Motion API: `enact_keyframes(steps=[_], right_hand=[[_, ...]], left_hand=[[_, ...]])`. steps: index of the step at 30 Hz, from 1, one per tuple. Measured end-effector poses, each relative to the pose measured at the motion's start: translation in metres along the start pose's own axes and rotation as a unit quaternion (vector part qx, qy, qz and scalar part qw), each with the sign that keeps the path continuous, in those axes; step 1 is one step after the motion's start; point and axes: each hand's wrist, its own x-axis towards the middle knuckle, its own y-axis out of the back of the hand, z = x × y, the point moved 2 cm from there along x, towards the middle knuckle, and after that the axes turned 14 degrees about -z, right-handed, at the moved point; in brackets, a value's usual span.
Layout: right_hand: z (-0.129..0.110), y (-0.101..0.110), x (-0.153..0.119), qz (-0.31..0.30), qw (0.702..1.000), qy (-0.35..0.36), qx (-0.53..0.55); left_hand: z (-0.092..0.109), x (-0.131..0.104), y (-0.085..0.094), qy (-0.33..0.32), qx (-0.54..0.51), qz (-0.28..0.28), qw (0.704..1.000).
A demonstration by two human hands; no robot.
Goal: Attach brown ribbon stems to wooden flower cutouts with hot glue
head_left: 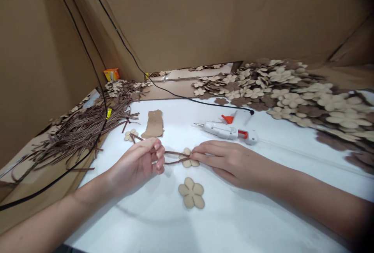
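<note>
Between my hands runs a looped brown cord point(177, 153), its two strands side by side. My left hand point(138, 161), palm turned up with curled fingers, holds the loop end. At the other end, my right hand point(230, 160) presses the strands with its fingertips onto the middle of a beige felt flower point(187, 162), partly covered by the cord and fingers. Closer to me lies a second beige flower point(191, 193), flat on the white table point(152, 214). Behind my right hand, a white glue gun point(220, 129) rests on its side, nozzle pointing left.
Brown cords point(84, 122) are heaped at left, near a small flower point(130, 134) and a cardboard scrap point(154, 123). Beige and brown flowers point(292, 99) pile up at right. A black cable point(131, 54) crosses to the glue gun. An orange box point(111, 74) stands at back left.
</note>
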Motion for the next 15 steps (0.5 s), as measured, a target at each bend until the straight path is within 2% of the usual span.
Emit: enact_keyframes(steps=[7, 15], right_hand=[[0.0003, -0.0017, -0.0005, -0.01, 1.0, -0.003, 0.0], [0.0018, -0.0029, -0.0012, -0.013, 1.0, -0.004, 0.003]], left_hand=[[0.0005, -0.0021, -0.0034, 0.015, -0.051, -0.039, 0.998], [0.0069, -0.0019, -0.0062, -0.006, -0.034, -0.014, 0.999]])
